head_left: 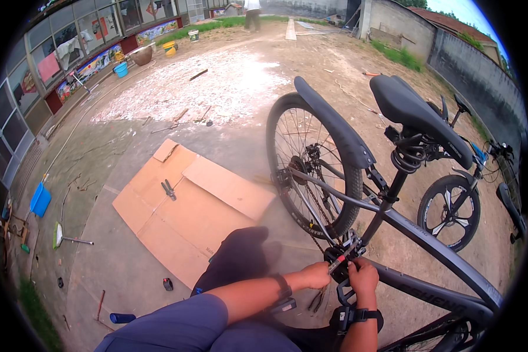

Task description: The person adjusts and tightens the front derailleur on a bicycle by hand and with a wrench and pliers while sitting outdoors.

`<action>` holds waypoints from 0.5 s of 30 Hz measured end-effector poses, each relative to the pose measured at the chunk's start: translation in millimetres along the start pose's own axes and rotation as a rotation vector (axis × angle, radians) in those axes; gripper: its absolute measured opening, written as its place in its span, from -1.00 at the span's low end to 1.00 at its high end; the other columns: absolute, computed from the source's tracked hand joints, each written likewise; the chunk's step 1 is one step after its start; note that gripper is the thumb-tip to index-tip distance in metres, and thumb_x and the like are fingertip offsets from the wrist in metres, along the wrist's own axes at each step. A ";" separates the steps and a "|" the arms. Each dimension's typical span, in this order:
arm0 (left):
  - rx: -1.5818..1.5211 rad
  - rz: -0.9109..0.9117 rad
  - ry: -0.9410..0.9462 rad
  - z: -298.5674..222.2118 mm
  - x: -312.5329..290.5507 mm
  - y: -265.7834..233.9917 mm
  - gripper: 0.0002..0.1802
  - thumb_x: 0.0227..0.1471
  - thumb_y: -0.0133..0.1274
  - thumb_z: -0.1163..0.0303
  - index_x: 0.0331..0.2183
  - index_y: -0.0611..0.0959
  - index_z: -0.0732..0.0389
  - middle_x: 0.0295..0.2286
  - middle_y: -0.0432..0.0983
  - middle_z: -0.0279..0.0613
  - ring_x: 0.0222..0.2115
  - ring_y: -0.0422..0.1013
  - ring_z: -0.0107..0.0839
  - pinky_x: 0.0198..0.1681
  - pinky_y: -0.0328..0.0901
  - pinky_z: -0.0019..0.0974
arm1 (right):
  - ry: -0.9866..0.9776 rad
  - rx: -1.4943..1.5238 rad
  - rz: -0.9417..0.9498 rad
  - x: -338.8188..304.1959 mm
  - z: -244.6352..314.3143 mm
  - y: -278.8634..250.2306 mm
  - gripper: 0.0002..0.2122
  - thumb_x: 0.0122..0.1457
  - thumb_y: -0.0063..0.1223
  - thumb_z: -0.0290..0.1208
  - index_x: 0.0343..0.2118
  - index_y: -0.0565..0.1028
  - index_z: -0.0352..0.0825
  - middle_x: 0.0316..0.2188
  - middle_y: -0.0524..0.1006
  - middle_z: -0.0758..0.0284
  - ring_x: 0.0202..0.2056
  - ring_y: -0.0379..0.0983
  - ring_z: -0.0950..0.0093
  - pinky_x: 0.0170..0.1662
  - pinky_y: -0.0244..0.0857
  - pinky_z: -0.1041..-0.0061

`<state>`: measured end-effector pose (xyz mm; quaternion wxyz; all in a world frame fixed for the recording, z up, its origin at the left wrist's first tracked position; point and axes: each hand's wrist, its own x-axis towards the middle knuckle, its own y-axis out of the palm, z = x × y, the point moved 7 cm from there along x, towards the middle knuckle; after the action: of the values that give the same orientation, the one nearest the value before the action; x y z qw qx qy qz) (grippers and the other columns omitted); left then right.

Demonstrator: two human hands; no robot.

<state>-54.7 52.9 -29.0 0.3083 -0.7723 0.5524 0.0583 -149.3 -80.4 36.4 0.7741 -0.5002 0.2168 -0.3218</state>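
A grey bicycle (405,226) stands in front of me, its rear wheel (276,141) to the far left and its black saddle (419,111) above. My left hand (315,275) is closed at the crank area, on a slim silver tool with a red part (338,263) that reaches toward the frame. My right hand (364,274) is closed beside it, against the frame near the crank; its fingers hide what they grip. Below my left hand is a pair of dark pliers (317,300); whether it touches the hand, I cannot tell.
Flattened cardboard (158,220) lies left of the bicycle with another pair of pliers (168,190) on it. A second bicycle (452,205) stands at the right. A blue bin (40,200) and a broom (58,234) are far left. A person (252,13) stands in the distance.
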 end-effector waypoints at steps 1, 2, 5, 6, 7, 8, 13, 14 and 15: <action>-0.002 -0.001 -0.001 0.7 0.4 0.3 -0.61 -0.12 -0.02 0.35 -0.26 0.55 0.45 -0.24 0.54 0.30 -0.16 0.47 0.20 -0.08 0.36 0.04 | 0.000 0.001 -0.001 -0.5 0.0 -0.4 -0.76 0.10 0.15 -0.18 -0.29 0.66 -0.21 -0.40 0.64 0.18 -0.30 0.59 0.17 -0.19 0.44 0.25; -0.004 -0.002 -0.002 1.3 0.9 0.7 -0.61 -0.12 -0.02 0.35 -0.27 0.55 0.45 -0.24 0.54 0.30 -0.16 0.47 0.20 -0.08 0.36 0.04 | 0.000 0.001 -0.003 -1.2 0.4 -1.3 -0.76 0.09 0.15 -0.18 -0.29 0.66 -0.21 -0.41 0.64 0.18 -0.30 0.60 0.17 -0.19 0.44 0.25; -0.019 0.007 -0.002 1.5 1.3 1.6 -0.61 -0.13 -0.01 0.34 -0.26 0.56 0.44 -0.25 0.54 0.30 -0.16 0.47 0.20 -0.08 0.36 0.04 | -0.001 0.004 0.000 -2.6 -0.2 -2.1 -0.77 0.09 0.16 -0.18 -0.30 0.66 -0.21 -0.41 0.64 0.18 -0.30 0.60 0.17 -0.19 0.45 0.25; -0.025 0.012 -0.001 1.3 1.3 1.9 -0.61 -0.13 -0.01 0.34 -0.26 0.56 0.43 -0.25 0.55 0.30 -0.17 0.47 0.20 -0.08 0.36 0.04 | -0.001 0.005 0.002 -2.9 -0.6 -2.0 -0.76 0.09 0.16 -0.18 -0.30 0.66 -0.21 -0.41 0.64 0.18 -0.30 0.60 0.17 -0.19 0.45 0.25; -0.025 0.009 -0.007 1.9 1.3 1.5 -0.61 -0.13 -0.01 0.34 -0.26 0.56 0.43 -0.25 0.55 0.30 -0.17 0.47 0.19 -0.08 0.36 0.04 | 0.003 0.004 0.006 -2.6 -0.3 -1.8 -0.76 0.09 0.16 -0.18 -0.30 0.66 -0.21 -0.42 0.64 0.18 -0.30 0.60 0.17 -0.19 0.45 0.25; -0.025 0.004 -0.013 2.4 1.4 1.0 -0.62 -0.13 -0.01 0.35 -0.26 0.56 0.42 -0.25 0.55 0.29 -0.17 0.47 0.19 -0.08 0.36 0.04 | 0.006 0.003 0.010 -2.2 0.2 -1.5 -0.76 0.09 0.15 -0.18 -0.30 0.66 -0.21 -0.42 0.64 0.17 -0.30 0.60 0.17 -0.19 0.45 0.25; -0.015 0.004 -0.018 2.7 1.0 0.1 -0.62 -0.12 -0.01 0.35 -0.26 0.56 0.41 -0.25 0.55 0.29 -0.16 0.47 0.19 -0.08 0.36 0.04 | 0.004 0.004 0.013 -1.9 -0.7 -0.6 -0.76 0.09 0.15 -0.17 -0.30 0.66 -0.20 -0.42 0.64 0.17 -0.30 0.60 0.17 -0.19 0.45 0.25; -0.011 0.014 -0.021 0.7 0.1 -0.4 -0.62 -0.12 -0.01 0.35 -0.26 0.56 0.41 -0.25 0.55 0.29 -0.16 0.47 0.19 -0.08 0.36 0.04 | 0.001 0.001 0.009 -1.7 -2.7 0.4 -0.76 0.09 0.15 -0.17 -0.30 0.66 -0.20 -0.42 0.64 0.17 -0.30 0.60 0.17 -0.19 0.45 0.25; -0.007 0.024 -0.024 -1.2 -0.9 -0.9 -0.62 -0.12 -0.01 0.35 -0.26 0.56 0.41 -0.24 0.55 0.29 -0.16 0.47 0.19 -0.08 0.36 0.04 | -0.001 -0.002 0.006 -1.7 -3.9 0.6 -0.76 0.09 0.15 -0.16 -0.30 0.66 -0.20 -0.42 0.64 0.16 -0.30 0.60 0.16 -0.19 0.45 0.25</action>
<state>-54.6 53.2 -27.2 0.3114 -0.7661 0.5575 0.0733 -152.9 -81.4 34.3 0.7746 -0.5007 0.2182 -0.3190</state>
